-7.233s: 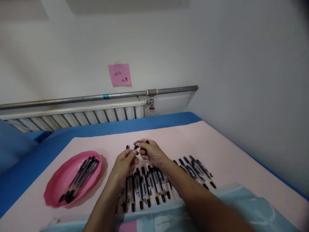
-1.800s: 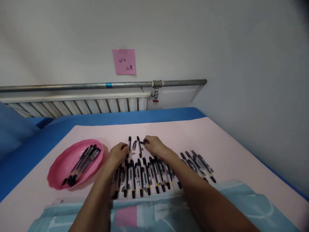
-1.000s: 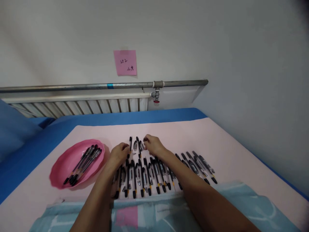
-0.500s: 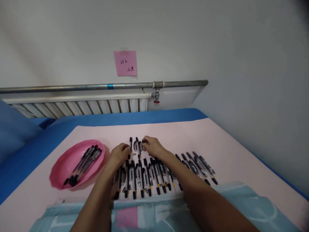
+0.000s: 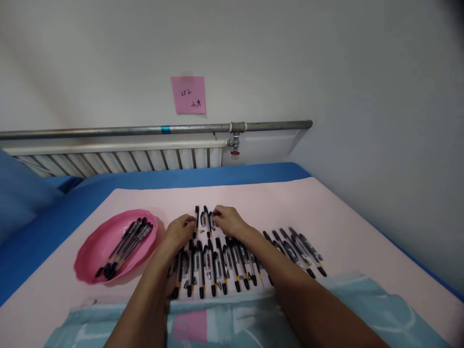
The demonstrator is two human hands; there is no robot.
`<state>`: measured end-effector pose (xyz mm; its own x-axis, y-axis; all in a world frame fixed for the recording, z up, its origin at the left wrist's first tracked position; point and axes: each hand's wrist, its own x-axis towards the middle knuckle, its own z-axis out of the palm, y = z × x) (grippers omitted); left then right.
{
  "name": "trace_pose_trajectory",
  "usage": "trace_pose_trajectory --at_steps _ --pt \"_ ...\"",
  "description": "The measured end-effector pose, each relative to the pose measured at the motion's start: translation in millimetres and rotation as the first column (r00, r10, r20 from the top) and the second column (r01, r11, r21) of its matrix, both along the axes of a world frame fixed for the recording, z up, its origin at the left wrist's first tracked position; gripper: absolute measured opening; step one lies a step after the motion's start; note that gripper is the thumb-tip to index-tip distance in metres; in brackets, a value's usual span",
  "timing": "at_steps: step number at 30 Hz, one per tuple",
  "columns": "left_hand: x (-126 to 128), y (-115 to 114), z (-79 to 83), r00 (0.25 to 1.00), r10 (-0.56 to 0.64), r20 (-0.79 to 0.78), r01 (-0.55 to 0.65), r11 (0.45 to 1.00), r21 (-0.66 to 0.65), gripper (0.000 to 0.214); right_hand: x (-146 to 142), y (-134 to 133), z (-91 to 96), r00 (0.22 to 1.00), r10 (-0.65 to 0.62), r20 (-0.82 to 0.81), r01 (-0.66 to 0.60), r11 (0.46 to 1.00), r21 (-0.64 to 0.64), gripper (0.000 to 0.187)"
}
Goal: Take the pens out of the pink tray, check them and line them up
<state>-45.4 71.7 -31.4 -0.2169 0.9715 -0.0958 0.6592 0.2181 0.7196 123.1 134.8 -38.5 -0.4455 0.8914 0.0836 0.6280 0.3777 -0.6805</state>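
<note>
A pink bowl (image 5: 90, 251) of pens (image 5: 126, 247) sits left of the fingers; the left hand (image 5: 181, 228) curls beside a slim pen (image 5: 196, 222), the right hand (image 5: 229, 220) bends by a pen cap (image 5: 211, 219), both grips unclear from here; pen parts (image 5: 290, 251) lie rightward.

Hands (image 5: 229, 221) beside black pens (image 5: 207, 220), pink bowl (image 5: 94, 247)

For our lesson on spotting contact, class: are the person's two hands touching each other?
Apart. The head view shows pens lying in the gap between the left hand and the right hand.
</note>
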Motion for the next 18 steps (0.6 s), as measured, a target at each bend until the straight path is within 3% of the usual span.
trace_pose_trajectory --at_steps 12,18 --pt "-1.3 0.4 -3.5 1.0 -0.001 0.001 0.001 0.999 0.041 0.026 0.0 0.7 0.2 1.0 0.001 0.014 -0.001 1.0 -0.002 0.013" --pt "-14.2 -6.8 12.5 0.999 0.045 -0.01 -0.044 0.993 0.11 0.032 0.7 1.6 -1.1 1.0 0.011 0.008 -0.011 1.0 0.001 0.015"
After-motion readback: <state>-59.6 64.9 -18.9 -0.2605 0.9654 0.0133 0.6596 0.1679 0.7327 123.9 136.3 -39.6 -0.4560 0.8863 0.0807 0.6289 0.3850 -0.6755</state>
